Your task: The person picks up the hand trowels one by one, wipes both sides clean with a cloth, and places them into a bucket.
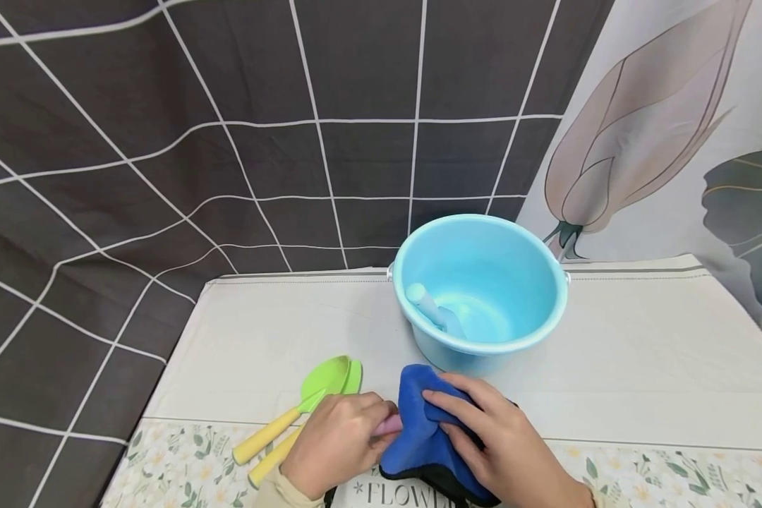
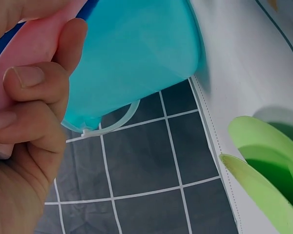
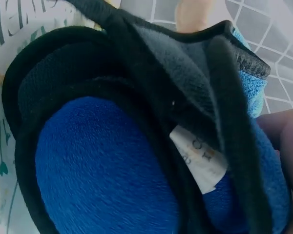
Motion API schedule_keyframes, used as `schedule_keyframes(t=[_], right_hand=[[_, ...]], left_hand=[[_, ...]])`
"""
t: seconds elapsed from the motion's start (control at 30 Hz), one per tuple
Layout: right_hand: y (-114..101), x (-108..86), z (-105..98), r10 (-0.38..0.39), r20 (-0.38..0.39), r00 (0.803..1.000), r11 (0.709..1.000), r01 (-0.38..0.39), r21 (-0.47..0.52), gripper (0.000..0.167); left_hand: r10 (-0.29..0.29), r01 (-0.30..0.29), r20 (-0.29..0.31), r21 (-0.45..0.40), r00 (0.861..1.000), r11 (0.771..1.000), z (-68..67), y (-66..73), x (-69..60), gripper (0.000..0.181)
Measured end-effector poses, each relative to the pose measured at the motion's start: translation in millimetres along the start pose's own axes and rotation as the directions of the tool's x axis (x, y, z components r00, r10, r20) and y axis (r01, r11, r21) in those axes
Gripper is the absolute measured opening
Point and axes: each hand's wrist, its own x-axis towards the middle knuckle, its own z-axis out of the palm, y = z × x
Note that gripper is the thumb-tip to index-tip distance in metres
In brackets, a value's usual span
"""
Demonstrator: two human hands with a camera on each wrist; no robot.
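Note:
A blue cloth with black edging hangs bunched in the right hand, whose fingers grip it from the right. The left hand has its fingers curled round a pink handle; the handle's far end is covered by the cloth. In the left wrist view the pink handle lies in the curled fingers. The right wrist view is mostly filled by the cloth, with a white label on it.
A light blue bucket stands behind the hands, holding a light blue tool. Two green tools with yellow handles lie left of the left hand. A white item printed "FLOWER" is at the front edge.

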Motion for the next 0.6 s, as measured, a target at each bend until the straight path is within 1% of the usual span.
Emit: schedule_keyframes(t=[0.1,0.17,0.23,0.3,0.43,0.53,0.6], right_hand=[[-0.5,-0.8,2.0,0.036,0.078,0.996,0.998,-0.032,-0.057,0.037],[-0.9,-1.2,3.0,0.064,0.128,0.990,0.994,-0.052,-0.094,0.039],[-1.3,-1.3,3.9,0.072,0.162,0.984,0.992,-0.054,-0.114,0.045],[-1.4,-1.2,4.4,0.062,0.186,0.981,0.991,-0.038,-0.131,0.050],[-1.0,-0.8,4.8,-0.004,0.218,0.976,0.989,0.036,-0.140,0.057],[-0.6,-0.8,4.8,-0.026,0.259,0.966,0.988,0.064,-0.137,0.056],[-0.2,-0.7,4.9,-0.022,0.282,0.959,0.990,0.061,-0.130,0.054]], left_hand=[[-0.004,0.004,0.003,-0.011,1.000,1.000,-1.1,-0.3,-0.3,0.019],[-0.008,0.008,0.004,-0.015,1.000,1.000,-1.8,-0.4,-0.5,0.022],[-0.014,0.014,0.008,-0.020,1.000,1.000,-2.3,-0.3,-0.3,0.025],[-0.016,0.016,0.011,-0.022,1.000,1.000,-2.6,-0.3,0.1,0.025],[-0.019,0.019,0.010,-0.025,1.000,0.999,-3.1,-0.4,0.2,0.027],[-0.017,0.017,0.002,-0.026,1.000,1.000,-3.1,-0.6,0.0,0.027],[-0.013,0.013,-0.003,-0.024,1.000,1.000,-3.0,-0.6,0.0,0.025]])
